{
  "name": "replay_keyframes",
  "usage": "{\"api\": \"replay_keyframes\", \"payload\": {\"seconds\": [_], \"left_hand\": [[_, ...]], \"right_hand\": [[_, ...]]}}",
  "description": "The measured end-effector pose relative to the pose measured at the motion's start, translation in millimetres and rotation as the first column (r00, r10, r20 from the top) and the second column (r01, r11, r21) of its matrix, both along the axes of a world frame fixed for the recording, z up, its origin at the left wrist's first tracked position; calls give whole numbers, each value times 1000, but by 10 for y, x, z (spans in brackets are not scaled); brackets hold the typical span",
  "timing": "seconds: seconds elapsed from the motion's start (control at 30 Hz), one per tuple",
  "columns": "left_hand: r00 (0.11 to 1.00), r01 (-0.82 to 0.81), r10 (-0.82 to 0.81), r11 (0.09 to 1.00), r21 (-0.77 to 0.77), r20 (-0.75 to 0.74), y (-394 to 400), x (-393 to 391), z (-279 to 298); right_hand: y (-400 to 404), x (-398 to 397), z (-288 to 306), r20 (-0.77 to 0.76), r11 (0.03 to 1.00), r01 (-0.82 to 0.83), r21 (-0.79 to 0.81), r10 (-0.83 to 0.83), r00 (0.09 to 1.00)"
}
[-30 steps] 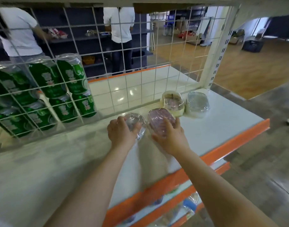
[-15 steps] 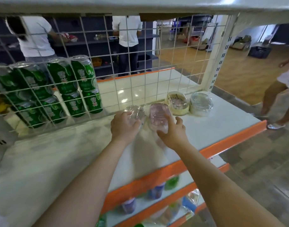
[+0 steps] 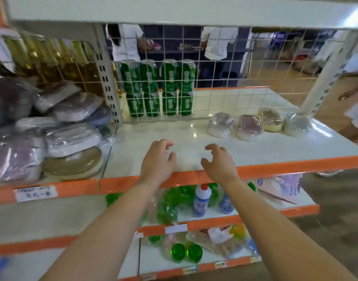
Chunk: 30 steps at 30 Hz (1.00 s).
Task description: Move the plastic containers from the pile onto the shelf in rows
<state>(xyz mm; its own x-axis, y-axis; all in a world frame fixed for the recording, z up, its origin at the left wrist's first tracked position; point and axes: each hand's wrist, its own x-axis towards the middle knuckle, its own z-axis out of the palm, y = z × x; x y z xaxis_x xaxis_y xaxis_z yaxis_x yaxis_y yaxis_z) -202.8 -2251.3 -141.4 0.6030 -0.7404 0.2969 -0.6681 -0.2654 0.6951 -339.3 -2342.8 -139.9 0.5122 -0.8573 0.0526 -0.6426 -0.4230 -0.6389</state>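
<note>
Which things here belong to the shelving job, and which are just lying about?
Job:
pile of containers
row of four containers
white shelf
left hand and right hand, both empty

Lying about:
green cans behind the wire grid
spray bottle on the lower shelf
green balls

You are looking at a glossy white shelf (image 3: 255,147), smooth and mirroring the lights. The four plastic containers (image 3: 249,127) at centre right are glinting under clear film. Behind them a white-painted wire grid (image 3: 220,78) is fronting shiny green cans (image 3: 168,78).
</note>
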Motion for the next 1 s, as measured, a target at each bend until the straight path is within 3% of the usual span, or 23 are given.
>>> {"api": "replay_keyframes", "payload": {"seconds": [0.43,0.73,0.87,1.0], "left_hand": [[888,-435,442,897,-81,124,1992,1699,363],[868,-474,468,880,0,165,2943,2850,454],[902,-422,406,900,110,147,3186,3174,358],[916,-398,385,910,119,118,3296,3376,319]], "right_hand": [[1526,1881,308,126,960,-271,-72,278,952],[2381,2987,415,199,940,-310,-144,334,921],[2619,3294,343,155,943,-297,-151,319,935],[2710,3493,326,122,948,-281,-151,300,946]]}}
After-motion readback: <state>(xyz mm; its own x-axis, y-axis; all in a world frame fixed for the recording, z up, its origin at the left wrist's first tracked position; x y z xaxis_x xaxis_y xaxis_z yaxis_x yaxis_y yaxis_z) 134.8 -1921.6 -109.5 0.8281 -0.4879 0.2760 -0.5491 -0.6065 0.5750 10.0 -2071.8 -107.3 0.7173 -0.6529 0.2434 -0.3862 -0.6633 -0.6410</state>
